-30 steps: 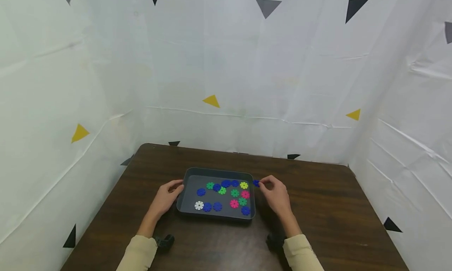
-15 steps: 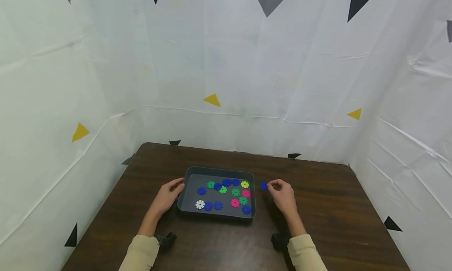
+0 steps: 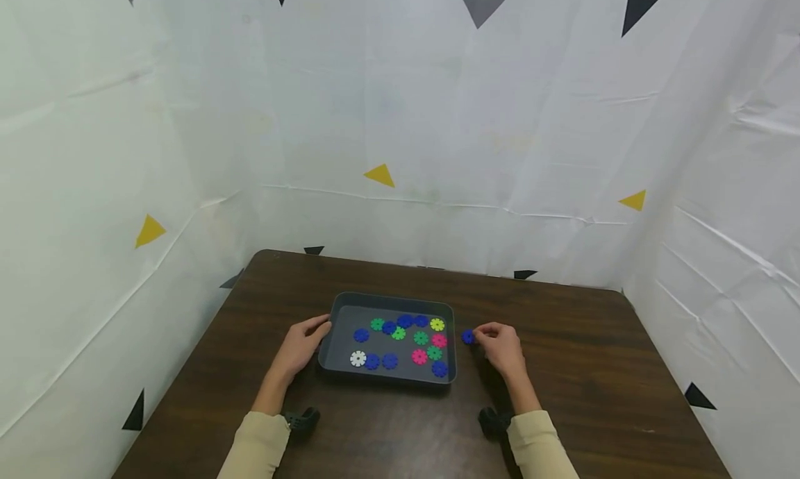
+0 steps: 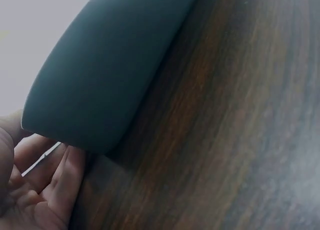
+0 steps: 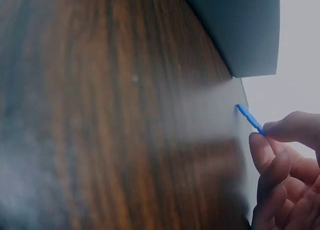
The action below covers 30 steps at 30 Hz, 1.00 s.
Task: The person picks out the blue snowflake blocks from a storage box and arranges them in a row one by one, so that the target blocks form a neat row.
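Observation:
The dark grey tray lies on the table with several notched plastic discs in it, among them a white disc, a yellow disc and a pink disc. At its left end my left hand holds the rim, thumb at the top edge and fingers along the outer wall. Just beyond the tray's right end, my right hand pinches a blue notched disc between thumb and forefinger. In the right wrist view this blue disc shows edge-on, tilted, its near edge hidden by the fingertips.
A brown wooden table stretches out around the tray. Behind it and on both sides hang white sheets with triangle prints. Dark wrist-worn devices, such as the left one, sit at both wrists.
My right hand has carried the pinched blue disc rightward, away from the tray's right rim, and slightly down. The left hand stays at the tray's left end.

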Motion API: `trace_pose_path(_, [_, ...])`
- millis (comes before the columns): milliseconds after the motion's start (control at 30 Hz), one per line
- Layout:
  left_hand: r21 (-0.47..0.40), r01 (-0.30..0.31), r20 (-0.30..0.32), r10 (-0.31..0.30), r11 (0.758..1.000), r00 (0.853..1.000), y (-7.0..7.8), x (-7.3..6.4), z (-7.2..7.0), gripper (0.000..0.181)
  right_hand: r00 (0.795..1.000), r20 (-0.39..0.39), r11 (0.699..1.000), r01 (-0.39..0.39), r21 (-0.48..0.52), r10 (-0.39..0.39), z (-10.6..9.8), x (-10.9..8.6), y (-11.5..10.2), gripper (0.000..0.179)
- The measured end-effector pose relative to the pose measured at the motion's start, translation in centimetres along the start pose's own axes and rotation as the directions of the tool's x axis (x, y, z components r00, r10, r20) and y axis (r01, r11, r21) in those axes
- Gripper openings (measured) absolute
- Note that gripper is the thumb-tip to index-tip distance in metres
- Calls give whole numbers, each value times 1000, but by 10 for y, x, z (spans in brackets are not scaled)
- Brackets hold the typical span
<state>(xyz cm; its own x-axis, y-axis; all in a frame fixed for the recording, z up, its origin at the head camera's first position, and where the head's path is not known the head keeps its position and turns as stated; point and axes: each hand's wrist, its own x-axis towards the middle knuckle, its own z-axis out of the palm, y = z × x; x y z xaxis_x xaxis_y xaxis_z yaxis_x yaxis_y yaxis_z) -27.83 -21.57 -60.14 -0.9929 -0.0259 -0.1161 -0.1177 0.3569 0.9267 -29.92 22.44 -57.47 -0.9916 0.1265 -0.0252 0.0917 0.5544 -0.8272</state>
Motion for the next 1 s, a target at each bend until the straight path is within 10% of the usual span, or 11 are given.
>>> trace_pose_path(1000, [28, 29, -8, -29, 999, 1000, -1, 3, 0, 53, 997, -59, 996, 54, -76, -58, 3, -5, -20, 24])
